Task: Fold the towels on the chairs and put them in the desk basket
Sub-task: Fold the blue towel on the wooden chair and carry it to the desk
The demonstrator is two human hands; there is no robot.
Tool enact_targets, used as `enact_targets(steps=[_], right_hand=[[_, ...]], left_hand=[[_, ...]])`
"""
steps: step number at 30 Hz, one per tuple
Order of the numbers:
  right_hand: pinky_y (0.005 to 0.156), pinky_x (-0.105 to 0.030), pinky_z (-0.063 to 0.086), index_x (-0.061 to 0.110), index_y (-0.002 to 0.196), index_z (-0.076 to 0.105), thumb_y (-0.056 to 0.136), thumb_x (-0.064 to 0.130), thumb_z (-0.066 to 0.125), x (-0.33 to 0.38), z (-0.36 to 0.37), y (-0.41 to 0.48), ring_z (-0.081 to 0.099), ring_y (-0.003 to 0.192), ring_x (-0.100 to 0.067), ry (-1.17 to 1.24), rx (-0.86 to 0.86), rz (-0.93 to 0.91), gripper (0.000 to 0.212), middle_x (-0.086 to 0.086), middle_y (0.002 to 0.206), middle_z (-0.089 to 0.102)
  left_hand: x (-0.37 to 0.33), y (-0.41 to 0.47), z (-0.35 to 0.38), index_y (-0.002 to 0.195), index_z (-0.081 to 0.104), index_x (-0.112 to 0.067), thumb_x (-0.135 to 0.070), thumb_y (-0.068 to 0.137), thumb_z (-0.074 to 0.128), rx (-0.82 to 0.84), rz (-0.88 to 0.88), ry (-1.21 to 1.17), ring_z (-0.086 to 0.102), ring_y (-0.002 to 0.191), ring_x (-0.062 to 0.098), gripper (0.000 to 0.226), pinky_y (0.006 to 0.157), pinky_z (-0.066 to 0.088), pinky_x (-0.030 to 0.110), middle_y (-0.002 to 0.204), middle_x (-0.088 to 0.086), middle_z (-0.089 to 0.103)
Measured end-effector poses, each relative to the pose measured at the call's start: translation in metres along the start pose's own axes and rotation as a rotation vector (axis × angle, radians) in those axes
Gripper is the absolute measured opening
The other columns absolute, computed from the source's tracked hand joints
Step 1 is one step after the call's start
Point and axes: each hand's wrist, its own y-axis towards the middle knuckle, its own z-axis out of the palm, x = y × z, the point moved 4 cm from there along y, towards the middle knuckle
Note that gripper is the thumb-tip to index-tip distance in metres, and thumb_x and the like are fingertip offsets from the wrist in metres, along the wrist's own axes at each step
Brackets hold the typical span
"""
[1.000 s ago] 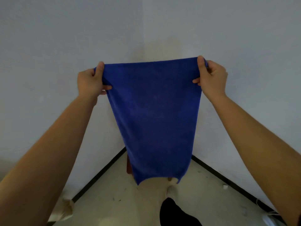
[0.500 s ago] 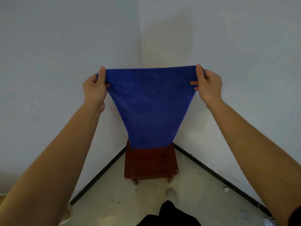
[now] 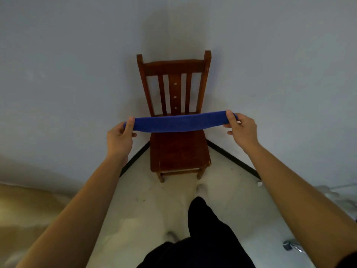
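Observation:
A blue towel [image 3: 180,123] stretches between my two hands and shows only as a narrow, nearly level band. My left hand [image 3: 119,139] pinches its left end, thumb on top. My right hand [image 3: 243,131] pinches its right end the same way. The towel hangs in the air above the seat of a brown wooden chair [image 3: 178,149], which stands in the corner of the room with its slatted back against the walls. Nothing lies on the chair seat. No basket or desk is in view.
Grey walls meet behind the chair, with a dark skirting strip [image 3: 231,156] along the pale floor. My dark trouser leg [image 3: 206,225] and light shoe [image 3: 201,189] are in front of the chair. Small debris [image 3: 291,246] lies at the lower right.
The towel hung down as a long sheet; now it is swung up to a flat band. Both hands have dropped lower, and the whole chair has come into view.

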Motion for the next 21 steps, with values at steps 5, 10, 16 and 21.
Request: enact_targets(steps=[5,10,16,21], right_hand=[[0.062,-0.038,0.052,0.017,0.077,0.072,0.088,0.067,0.048,-0.093,0.026,-0.056,0.066,0.068,-0.028,-0.311,0.16,0.051,0.056,-0.012,0.069,0.066],[0.065,-0.026,0.038,0.01,0.099,0.077,0.095,0.03,0.066,-0.157,0.039,-0.094,0.056,0.074,-0.016,-0.538,0.343,0.07,0.024,-0.009,0.09,0.067],[0.084,-0.04,0.054,0.013,0.113,0.073,0.097,0.028,0.064,-0.21,0.042,-0.122,0.062,0.087,-0.025,-0.713,0.571,0.142,0.024,-0.011,0.107,0.061],[0.085,-0.036,0.051,0.013,0.119,0.07,0.098,0.031,0.062,-0.229,0.045,-0.125,0.06,0.091,-0.024,-0.758,0.678,0.192,0.029,-0.011,0.109,0.058]], left_hand=[[0.106,-0.039,0.001,0.089,0.069,-0.026,-0.042,0.096,0.058,0.103,-0.197,0.13,0.067,0.085,0.021,0.02,0.08,0.056,0.042,0.091,0.006,0.073],[0.189,-0.065,0.003,0.102,0.074,-0.013,-0.037,0.092,0.067,0.127,-0.328,0.326,0.059,0.07,0.018,0.027,0.066,0.049,0.032,0.085,0.005,0.069],[0.256,-0.083,0.002,0.097,0.073,-0.021,-0.033,0.092,0.067,0.324,-0.385,0.564,0.063,0.096,0.026,0.015,0.087,0.054,0.043,0.103,0.002,0.069],[0.268,-0.077,0.011,0.112,0.073,-0.013,-0.028,0.097,0.06,0.467,-0.351,0.759,0.061,0.103,0.026,0.024,0.09,0.051,0.041,0.114,0.006,0.068]])
